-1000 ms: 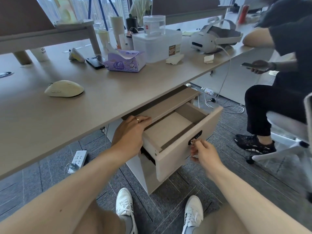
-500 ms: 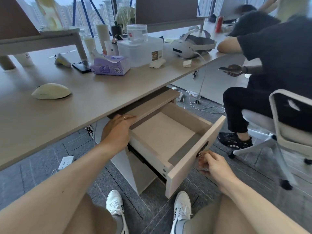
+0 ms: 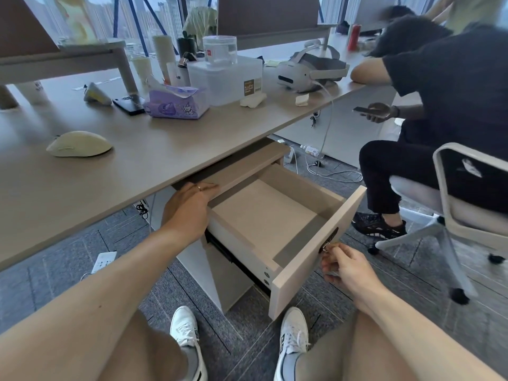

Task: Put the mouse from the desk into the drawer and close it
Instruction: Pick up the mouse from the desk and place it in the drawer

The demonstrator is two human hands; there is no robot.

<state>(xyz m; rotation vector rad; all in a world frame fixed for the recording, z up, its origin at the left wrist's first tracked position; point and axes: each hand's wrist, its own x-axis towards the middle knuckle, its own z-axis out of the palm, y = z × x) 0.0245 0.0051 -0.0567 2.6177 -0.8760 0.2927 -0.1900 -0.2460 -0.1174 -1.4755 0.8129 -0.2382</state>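
Observation:
A cream mouse [image 3: 79, 143] lies on the desk [image 3: 154, 160] at the left, apart from both hands. Under the desk edge the top drawer [image 3: 310, 251] of a beige cabinet stands pulled far out, its inside bare. My left hand [image 3: 189, 209] rests flat on the cabinet's top edge beside the drawer. At the drawer front, my right hand [image 3: 345, 266] pinches the small key in the dark lock plate [image 3: 328, 239].
Behind the mouse are a purple tissue box [image 3: 176, 104], a black phone [image 3: 129, 103], a clear plastic box [image 3: 228, 78] and a white headset [image 3: 310, 70]. A seated person [image 3: 428, 111] and a swivel chair [image 3: 467, 204] are close on the right. A power strip [image 3: 103, 261] lies on the floor.
The drawer has slid out from slightly open to far open, my right hand moving with the key in its front. My left hand has stayed on the cabinet top.

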